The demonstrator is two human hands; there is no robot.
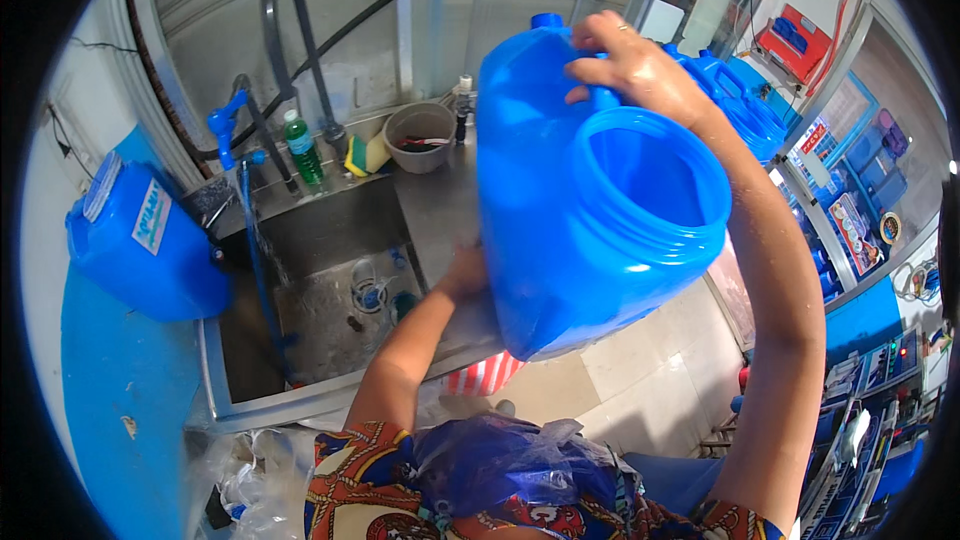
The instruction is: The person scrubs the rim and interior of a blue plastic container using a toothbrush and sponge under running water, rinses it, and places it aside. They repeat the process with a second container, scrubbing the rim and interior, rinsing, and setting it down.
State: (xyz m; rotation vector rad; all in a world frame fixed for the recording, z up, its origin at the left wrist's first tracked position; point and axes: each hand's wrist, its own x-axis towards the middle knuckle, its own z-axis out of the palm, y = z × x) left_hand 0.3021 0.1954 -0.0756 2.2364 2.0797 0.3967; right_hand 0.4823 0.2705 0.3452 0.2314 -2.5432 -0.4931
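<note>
A large blue plastic water container [540, 232] is tilted over the right part of the steel sink counter. Its wide threaded mouth [645, 172] has no lid and faces up towards me. My right hand [626, 64] grips the handle at the container's top, near a small blue cap [546, 20]. Low on the left, my left hand [470, 270] is against the container's side, its fingers partly hidden behind the plastic. The steel sink basin [330, 217] lies to the left, with water running into it from a blue faucet [225, 124].
Another blue container [150, 247] with a label stands left of the basin. Along the back are a green liquid bottle [303, 150], a sponge [367, 157] and a grey pail [420, 136]. A black hose [300, 30] arches above. More blue containers [739, 101] stand at the right.
</note>
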